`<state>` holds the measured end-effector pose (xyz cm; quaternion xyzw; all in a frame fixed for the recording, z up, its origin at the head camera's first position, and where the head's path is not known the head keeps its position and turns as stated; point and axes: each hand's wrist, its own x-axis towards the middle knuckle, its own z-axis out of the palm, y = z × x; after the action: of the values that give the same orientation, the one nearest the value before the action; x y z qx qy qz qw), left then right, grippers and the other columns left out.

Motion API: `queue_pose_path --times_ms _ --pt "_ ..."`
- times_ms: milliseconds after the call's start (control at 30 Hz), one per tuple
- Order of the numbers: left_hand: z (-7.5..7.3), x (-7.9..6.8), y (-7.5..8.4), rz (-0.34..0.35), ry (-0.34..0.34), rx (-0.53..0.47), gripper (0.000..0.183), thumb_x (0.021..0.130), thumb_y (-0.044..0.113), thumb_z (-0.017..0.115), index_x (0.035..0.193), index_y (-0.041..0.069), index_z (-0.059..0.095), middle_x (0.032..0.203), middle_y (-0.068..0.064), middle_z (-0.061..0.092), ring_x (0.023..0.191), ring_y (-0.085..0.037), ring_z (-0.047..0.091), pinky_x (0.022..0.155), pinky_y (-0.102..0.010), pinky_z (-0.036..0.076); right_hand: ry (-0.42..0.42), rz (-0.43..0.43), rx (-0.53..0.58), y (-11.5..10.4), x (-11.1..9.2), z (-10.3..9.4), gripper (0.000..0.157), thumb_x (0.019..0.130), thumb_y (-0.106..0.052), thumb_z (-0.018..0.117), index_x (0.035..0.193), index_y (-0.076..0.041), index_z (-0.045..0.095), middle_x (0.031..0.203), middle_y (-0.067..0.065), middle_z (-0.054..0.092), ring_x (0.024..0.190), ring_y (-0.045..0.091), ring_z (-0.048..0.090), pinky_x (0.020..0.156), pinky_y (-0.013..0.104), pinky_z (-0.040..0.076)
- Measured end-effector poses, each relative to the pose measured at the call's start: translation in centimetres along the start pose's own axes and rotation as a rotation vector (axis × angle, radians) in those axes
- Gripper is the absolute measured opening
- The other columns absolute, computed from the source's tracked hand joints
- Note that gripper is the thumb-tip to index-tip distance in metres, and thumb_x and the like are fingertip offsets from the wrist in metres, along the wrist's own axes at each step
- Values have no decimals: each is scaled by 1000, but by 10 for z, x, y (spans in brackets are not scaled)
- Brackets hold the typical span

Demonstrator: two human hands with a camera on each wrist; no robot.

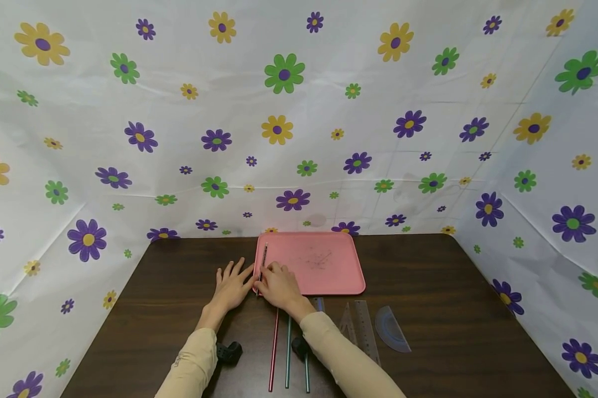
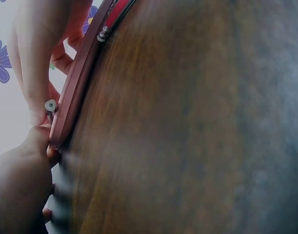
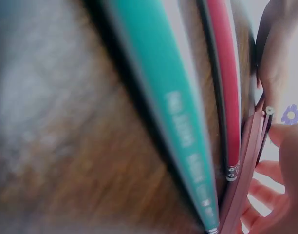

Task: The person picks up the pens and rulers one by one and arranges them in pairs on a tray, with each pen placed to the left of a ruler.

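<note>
A dark pencil (image 1: 264,256) lies along the left side of a pink tray (image 1: 338,279), its pale flat end toward the person. My right hand (image 1: 281,287) reaches over the tray's near left corner and pinches the pencil between thumb and curled fingers. In the right wrist view the thumb sits beside the pencil's end (image 3: 269,111). My left hand (image 1: 230,288) rests at the tray's left edge with fingers spread and fairly straight, its thumb close to the pencil. Nearer the person, a red pencil (image 1: 274,354) and two green pencils (image 1: 288,354) lie on the table.
Right of the pencils lie a clear set square (image 1: 347,326), a clear ruler (image 1: 366,329) and a clear protractor (image 1: 391,330). A blue-marked piece (image 1: 320,304) shows beside the right forearm. The brown table (image 1: 443,331) meets flowered sheeting (image 1: 328,110) behind. Dark thin marks show in the tray.
</note>
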<state>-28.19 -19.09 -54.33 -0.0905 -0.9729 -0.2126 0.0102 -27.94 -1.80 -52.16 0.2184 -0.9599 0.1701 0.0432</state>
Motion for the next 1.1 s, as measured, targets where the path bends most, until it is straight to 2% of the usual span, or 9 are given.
queue_pose_path --times_ms 133,367,500,833,1100 --pt "0 1 0 0 0 -5 55 104 47 43 151 18 46 162 -19 27 149 -47 17 115 -73 4 -24 37 -28 -1 2 0 48 103 -44 48 144 -21 55 134 4 54 107 25 53 83 39 46" --pt "0 2 0 -3 -14 -17 56 104 49 42 152 20 43 164 -18 24 150 -48 14 115 -73 2 -14 46 -156 1 1 5 45 104 -42 46 144 -24 54 138 3 53 107 27 52 87 41 46" --pt "-1 2 0 -2 -12 -14 56 104 49 41 152 20 43 164 -18 24 150 -48 14 115 -73 2 -15 45 -183 0 2 7 45 104 -43 46 145 -26 53 140 3 53 109 27 51 88 43 46" --pt "-1 1 1 -1 -2 -11 56 104 49 43 151 20 45 162 -19 26 149 -49 16 114 -73 3 -35 51 -200 -2 1 3 47 104 -44 44 147 -24 50 141 3 52 109 27 51 88 42 46" --pt "0 1 0 3 13 -7 55 103 47 45 150 18 47 162 -20 28 148 -50 18 114 -74 4 -30 53 -110 -1 0 -2 51 104 -44 46 147 -17 50 140 8 52 112 30 52 89 43 49"
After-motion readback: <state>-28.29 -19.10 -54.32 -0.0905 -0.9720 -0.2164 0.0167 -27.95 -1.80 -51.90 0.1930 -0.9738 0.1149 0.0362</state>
